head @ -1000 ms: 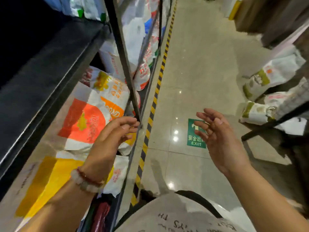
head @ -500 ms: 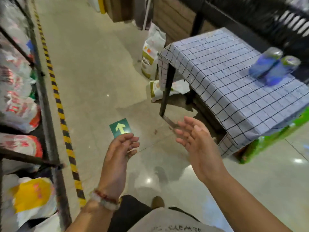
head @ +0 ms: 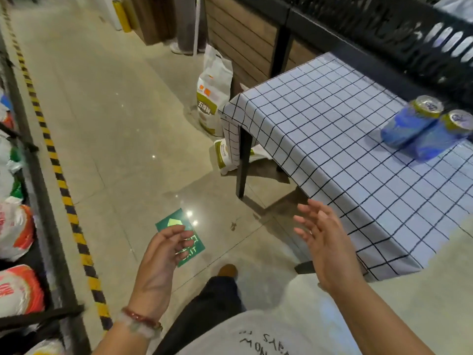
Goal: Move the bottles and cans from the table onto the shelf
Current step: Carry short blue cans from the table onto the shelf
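Fingers: left hand [head: 163,254] loosely curled, holding nothing; right hand [head: 325,242] spread and relaxed, holding nothing, just off the near corner of the table [head: 332,139].
Cans [head: 425,126]: two, blue with gold tops, upright, side by side and touching, far right side of the checked cloth.
Shelf [head: 38,175]: left edge, stocked with sacks.
Floor: green exit sign [head: 179,221] under left hand.

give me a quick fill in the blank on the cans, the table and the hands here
1. ____ blue cans stand on the table.
2. The tablecloth's pattern is ____.
3. Both the left hand and the right hand hold ____.
4. The green sign lies on the ____.

Missing: two; checked; nothing; floor
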